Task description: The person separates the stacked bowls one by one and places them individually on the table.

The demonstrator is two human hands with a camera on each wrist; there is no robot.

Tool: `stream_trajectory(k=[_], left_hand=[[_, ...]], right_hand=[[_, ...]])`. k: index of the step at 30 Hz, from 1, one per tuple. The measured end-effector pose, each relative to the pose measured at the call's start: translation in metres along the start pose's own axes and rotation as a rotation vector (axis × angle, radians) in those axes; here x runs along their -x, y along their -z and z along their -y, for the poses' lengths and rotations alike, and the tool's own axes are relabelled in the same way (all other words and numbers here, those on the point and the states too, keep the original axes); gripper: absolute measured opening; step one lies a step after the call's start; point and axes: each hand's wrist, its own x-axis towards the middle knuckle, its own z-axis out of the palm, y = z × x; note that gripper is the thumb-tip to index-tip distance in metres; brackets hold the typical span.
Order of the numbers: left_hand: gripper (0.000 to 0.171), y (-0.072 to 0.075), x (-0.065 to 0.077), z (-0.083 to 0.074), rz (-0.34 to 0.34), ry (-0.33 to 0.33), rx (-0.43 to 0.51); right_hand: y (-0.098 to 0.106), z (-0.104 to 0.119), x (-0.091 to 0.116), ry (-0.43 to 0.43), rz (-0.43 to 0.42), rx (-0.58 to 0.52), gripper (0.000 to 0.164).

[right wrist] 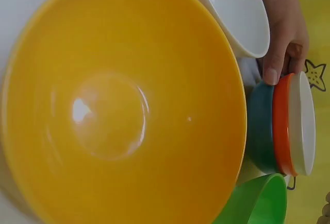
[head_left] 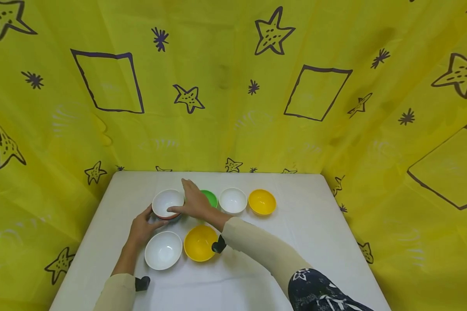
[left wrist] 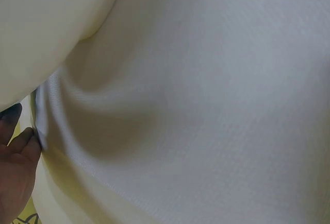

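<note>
Steadying a bowl stack (head_left: 167, 202) at ten o'clock on the white-covered counter (head_left: 319, 246), a person's left hand (head_left: 140, 229) reaches in from eight o'clock. Its grip is curled about the stack's side, thumb towards six and fingers towards nine. The right wrist view shows three layers: a blue bowl (right wrist: 260, 126) at the bottom, an orange bowl (right wrist: 281, 126) inside it, and a top white bowl (right wrist: 295, 126) nested uppermost. The right hand (head_left: 196, 203) lies at the stack's three o'clock, its grip loose and spread, the thumb overlapping the white rim; whether it touches, one cannot tell.

Around the stack the counter is crowded. Just past the right hand, at three o'clock, sits a green bowl (head_left: 211, 198), partly hidden by that hand, and farther out in the same row come a rear white bowl (head_left: 233, 200) and a rear yellow bowl (head_left: 262, 202). At six o'clock a front white bowl (head_left: 163, 250) stands between the person and the stack, with a front yellow bowl (head_left: 198, 243) between four and five. The right sleeve (head_left: 260, 248) slants in from about four o'clock, and a black wrist piece (head_left: 219, 245) covers part of the front yellow bowl's edge. Beyond the counter, at twelve, hangs a yellow curtain (head_left: 218, 134) printed with stars.
</note>
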Motion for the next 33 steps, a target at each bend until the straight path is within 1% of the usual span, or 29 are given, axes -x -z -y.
stream_trajectory(k=[6, 9, 15, 18, 24, 27, 33], left_hand=[[0.097, 0.000, 0.001, -0.002, -0.008, -0.006, -0.004], [0.097, 0.000, 0.002, -0.005, -0.011, -0.003, 0.005], [0.096, 0.000, 0.003, -0.007, -0.019, 0.006, 0.004], [0.097, 0.001, 0.003, -0.007, -0.019, 0.014, -0.002], [0.097, 0.002, 0.003, -0.006, -0.024, 0.003, -0.010], [0.097, 0.003, 0.003, -0.006, -0.030, 0.000, -0.005], [0.095, 0.002, 0.003, -0.004, -0.017, 0.004, 0.000]], right_hand=[[-0.007, 0.003, -0.012, -0.005, 0.077, 0.041, 0.117], [-0.012, 0.005, -0.015, 0.005, 0.107, 0.085, 0.116], [-0.020, 0.007, -0.017, 0.009, 0.136, 0.146, 0.118], [-0.022, 0.007, -0.018, -0.001, 0.138, 0.157, 0.121], [-0.023, 0.007, -0.019, -0.007, 0.126, 0.159, 0.116], [-0.023, 0.008, -0.019, -0.010, 0.133, 0.159, 0.117], [-0.027, 0.007, -0.020, -0.047, 0.131, 0.131, 0.115]])
